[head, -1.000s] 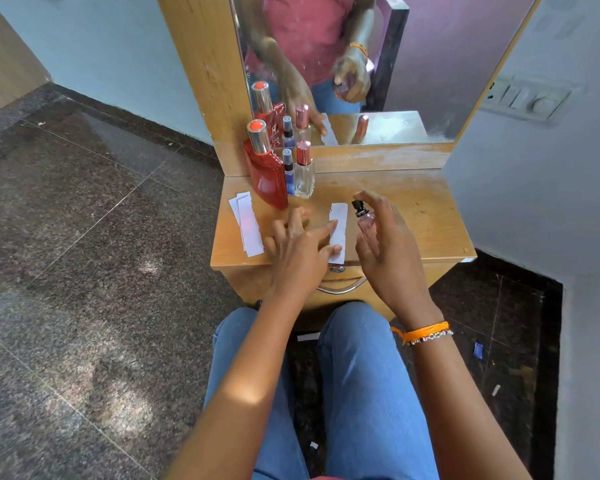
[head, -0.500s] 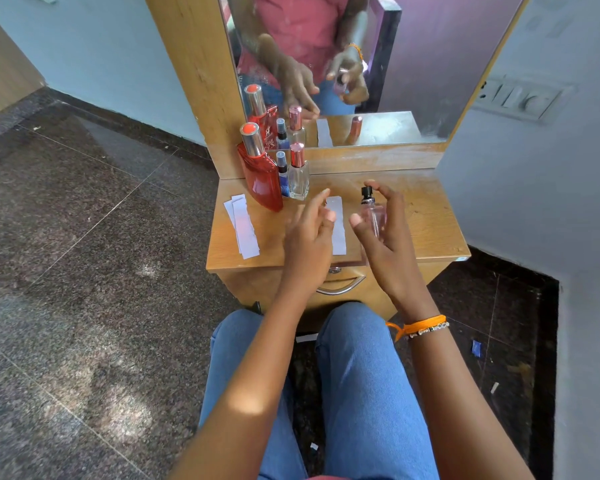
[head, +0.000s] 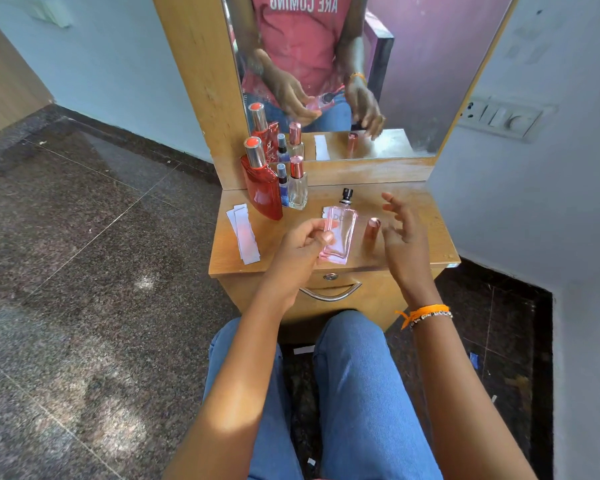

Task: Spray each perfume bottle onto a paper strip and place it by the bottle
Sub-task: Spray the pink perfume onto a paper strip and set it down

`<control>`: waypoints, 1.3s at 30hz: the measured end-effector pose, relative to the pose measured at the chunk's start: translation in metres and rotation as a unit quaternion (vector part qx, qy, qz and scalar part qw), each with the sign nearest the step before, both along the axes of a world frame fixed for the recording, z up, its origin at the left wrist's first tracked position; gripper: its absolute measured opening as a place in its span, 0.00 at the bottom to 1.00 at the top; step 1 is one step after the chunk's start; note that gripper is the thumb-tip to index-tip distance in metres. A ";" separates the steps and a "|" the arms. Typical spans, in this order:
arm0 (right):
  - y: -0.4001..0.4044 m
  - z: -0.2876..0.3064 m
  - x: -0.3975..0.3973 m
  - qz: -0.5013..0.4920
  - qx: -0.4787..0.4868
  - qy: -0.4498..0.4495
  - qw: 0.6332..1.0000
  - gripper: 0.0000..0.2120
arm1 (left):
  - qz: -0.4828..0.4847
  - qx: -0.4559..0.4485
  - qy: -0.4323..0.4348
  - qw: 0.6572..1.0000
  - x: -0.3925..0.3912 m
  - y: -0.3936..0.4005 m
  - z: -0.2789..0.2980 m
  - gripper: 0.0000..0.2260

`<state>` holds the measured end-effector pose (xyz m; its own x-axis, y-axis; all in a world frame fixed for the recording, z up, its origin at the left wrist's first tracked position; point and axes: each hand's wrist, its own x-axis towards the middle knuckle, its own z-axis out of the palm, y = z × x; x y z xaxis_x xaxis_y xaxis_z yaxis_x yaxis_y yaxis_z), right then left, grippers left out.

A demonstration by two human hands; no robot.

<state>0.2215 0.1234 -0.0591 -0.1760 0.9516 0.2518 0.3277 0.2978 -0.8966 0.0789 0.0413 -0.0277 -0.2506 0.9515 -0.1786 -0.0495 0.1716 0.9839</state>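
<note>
Bottles: four. Three stand in a cluster at the back left of the dresser (head: 413, 202): red bottle (head: 262, 195), small blue bottle (head: 283, 188), clear bottle (head: 297, 188) with a rose cap. The fourth, the pink bottle (head: 338, 233), is in my left hand.
Caps: one loose rose cap (head: 372, 230), upright on the top just right of the pink bottle.
Strips: spare strips (head: 245, 233) in a small stack at the left edge, at least two, exact count not readable. One more strip (head: 325, 213) shows only as a corner behind the pink bottle.
Left hand (head: 300, 251): fingers curled, thumb and fingertips pinching the pink bottle at its lower left side. Bottle uncapped, black nozzle up and pointing away from me, held over the front middle of the top.
Right hand (head: 404, 237): holds nothing, fingers spread and loosely bent, above the top just right of the cap. Orange band (head: 426, 311) on the wrist.
Change from 0.5 s ago: the pink bottle was in my right hand and the left was free above the strip; now the left has it and the right is off. Cluster and spare strips unmoved.
Mirror (head: 430, 64): repeats bottles, cap and hands.
</note>
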 end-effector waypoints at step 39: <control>-0.004 0.038 -0.013 0.222 -0.098 0.061 0.968 0.14 | 0.073 0.047 0.102 0.991 0.003 0.003 -0.008 0.12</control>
